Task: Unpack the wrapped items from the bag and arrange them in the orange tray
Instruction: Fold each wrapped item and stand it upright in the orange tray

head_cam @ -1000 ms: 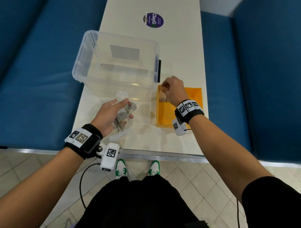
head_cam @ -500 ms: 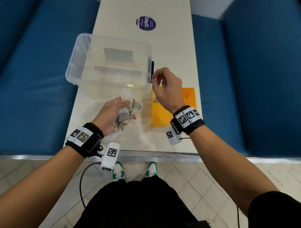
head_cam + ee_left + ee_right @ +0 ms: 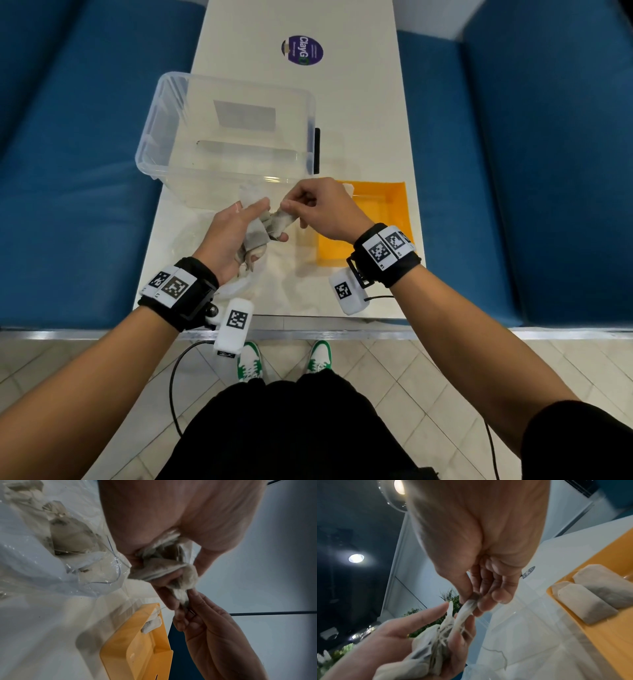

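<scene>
Blue upholstered benches (image 3: 75, 171) flank a long white tabletop (image 3: 359, 113) that runs up the middle of the head view; its near edge lies just above the person's wrists. At frame centre the left hand (image 3: 233, 236) is palm-up with its fingers curled round a bunch of crumpled white paper-wrapped sachets (image 3: 260, 233). The right hand (image 3: 322, 209) meets it from the right, thumb and forefinger pinching the tip of one sachet (image 3: 467, 608) that sticks out of the bunch, the other fingers loosely curled. Both hands sit above the tabletop, between the large clear plastic storage box (image 3: 226, 137) in the upper left and the shallow orange plastic tray (image 3: 397, 212) at right of centre.

The tray lies just beside the tabletop's right edge, and its near side is partly hidden by the right wrist. Two flat white sachets (image 3: 594, 596) lie side by side, touching, in its far left corner; the rest of the orange floor is bare.

Under the left hand, a crinkled clear plastic bag (image 3: 51, 563) lies on the tabletop, with more pale wrapped items (image 3: 72, 539) inside it. A round purple sticker (image 3: 302, 50) sits at the top of the frame.
</scene>
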Motion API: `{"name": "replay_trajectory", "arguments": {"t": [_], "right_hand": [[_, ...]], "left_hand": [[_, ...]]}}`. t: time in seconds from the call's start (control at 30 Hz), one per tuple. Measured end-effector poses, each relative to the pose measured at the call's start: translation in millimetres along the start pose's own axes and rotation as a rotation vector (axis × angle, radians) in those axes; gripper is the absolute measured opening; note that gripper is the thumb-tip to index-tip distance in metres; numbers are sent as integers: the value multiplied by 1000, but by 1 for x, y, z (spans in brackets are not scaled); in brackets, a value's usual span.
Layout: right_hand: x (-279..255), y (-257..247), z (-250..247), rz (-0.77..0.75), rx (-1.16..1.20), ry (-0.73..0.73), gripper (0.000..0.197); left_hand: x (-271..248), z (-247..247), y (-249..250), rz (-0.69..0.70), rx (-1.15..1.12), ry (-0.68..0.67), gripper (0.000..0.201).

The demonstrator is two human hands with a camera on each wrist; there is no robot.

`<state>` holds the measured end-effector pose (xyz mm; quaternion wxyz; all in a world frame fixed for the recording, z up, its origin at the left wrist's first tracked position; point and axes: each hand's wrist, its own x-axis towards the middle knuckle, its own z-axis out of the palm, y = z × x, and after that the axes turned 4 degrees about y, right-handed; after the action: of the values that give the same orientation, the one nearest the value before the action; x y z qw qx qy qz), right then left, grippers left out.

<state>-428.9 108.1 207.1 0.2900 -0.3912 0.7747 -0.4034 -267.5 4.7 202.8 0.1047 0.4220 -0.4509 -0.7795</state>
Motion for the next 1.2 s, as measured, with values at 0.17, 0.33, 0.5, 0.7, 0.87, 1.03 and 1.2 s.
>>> {"name": "replay_trajectory", "arguments": {"t": [0.17, 0.33, 0.5, 0.7, 0.87, 1.03, 1.2], "right_hand": [[1, -2, -5, 97, 211, 77, 10], [-1, -1, -3, 94, 173, -72, 20], [5, -3, -1, 36, 28, -154, 17], [15, -8, -2, -55, -19, -115, 16], [19, -5, -2, -11, 26, -81, 11], [20, -3, 0, 6, 66, -76, 13], [18, -8, -2, -10, -22, -86, 12]], "left_hand": [[1, -5, -3, 63, -2, 15, 30], [7, -7, -3, 108, -55, 107, 25], [9, -8, 0, 124, -38, 84, 28], [8, -7, 2, 115, 3, 57, 28], [13, -11, -1, 84, -80, 19, 19], [10, -11, 0, 84, -100, 10, 23], [13, -12, 2, 158, -87, 87, 27]]}}
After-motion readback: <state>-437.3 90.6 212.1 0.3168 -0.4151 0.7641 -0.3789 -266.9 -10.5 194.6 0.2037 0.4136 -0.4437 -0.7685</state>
